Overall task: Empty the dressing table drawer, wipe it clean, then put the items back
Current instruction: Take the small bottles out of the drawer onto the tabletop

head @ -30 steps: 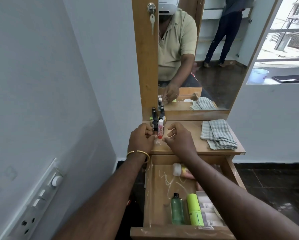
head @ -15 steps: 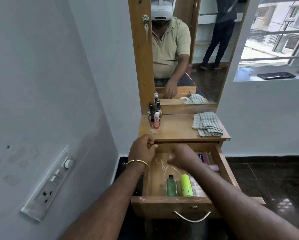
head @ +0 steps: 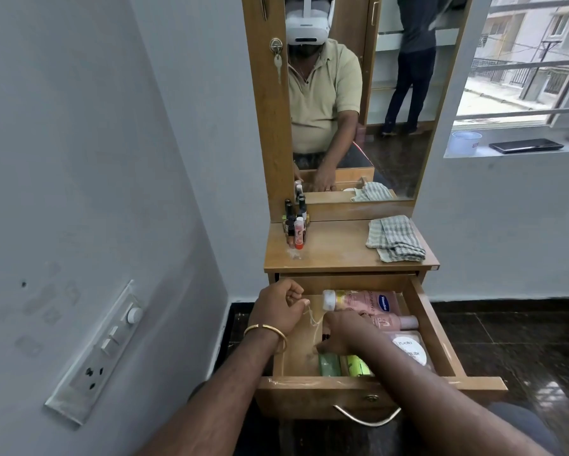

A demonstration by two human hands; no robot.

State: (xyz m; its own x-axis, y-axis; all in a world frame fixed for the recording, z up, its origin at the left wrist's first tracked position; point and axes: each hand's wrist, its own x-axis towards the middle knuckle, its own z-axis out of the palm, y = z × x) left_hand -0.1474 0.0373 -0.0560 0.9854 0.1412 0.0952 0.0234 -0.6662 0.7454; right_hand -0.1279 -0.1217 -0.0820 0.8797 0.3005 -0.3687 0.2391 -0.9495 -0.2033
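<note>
The open drawer sits at 6 o'clock below the tabletop. At its back a pink lotion bottle lies on its side, long axis 9-to-3, white cap toward 9 o'clock. The left hand is curled at the drawer's left wall; what it holds cannot be told. The right hand reaches in, fingers bent down over the green bottles; its grip is hidden.

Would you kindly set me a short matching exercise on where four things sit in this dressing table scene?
Things:
1. checked cloth
2. pink lotion bottle
3. green bottle
4. key

Places:
A. front of the drawer
B. right side of the table top
C. hanging from the lock on the mirror frame
D. back of the drawer

Pairs: 1-B, 2-D, 3-A, 4-C
</note>
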